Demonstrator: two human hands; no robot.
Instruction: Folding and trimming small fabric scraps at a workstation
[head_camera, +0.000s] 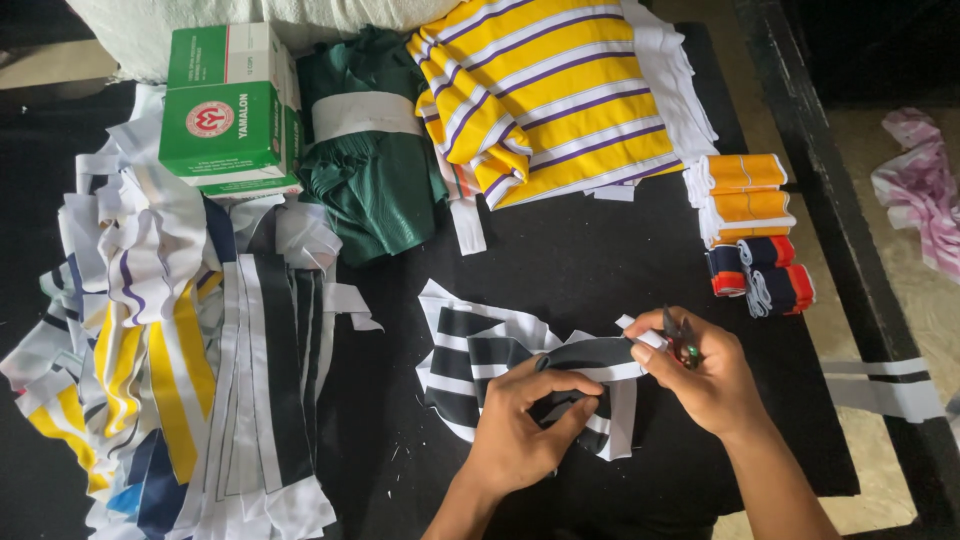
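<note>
Navy-and-white striped knit strip (520, 365) lies on black table (590, 260), front centre. We note left hand (525, 425) pinching strip, right hand (705, 370) clasping small snips (681, 340) and strip end. We judge fabric light, limp, stretchy; best gripped near cut edge.

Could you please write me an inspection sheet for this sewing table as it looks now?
Surface: black table, mostly covered.
Job's things: navy-and-white striped strip in front; small snips.
Clutter: green box, green fabric bundle, yellow striped fabric, orange and navy cuff stacks, strip pile on the left.
Hands: left hand pinches the strip; right hand holds the snips.
Cables: nothing seen.
Surroundings: pink cloth on the floor.
</note>
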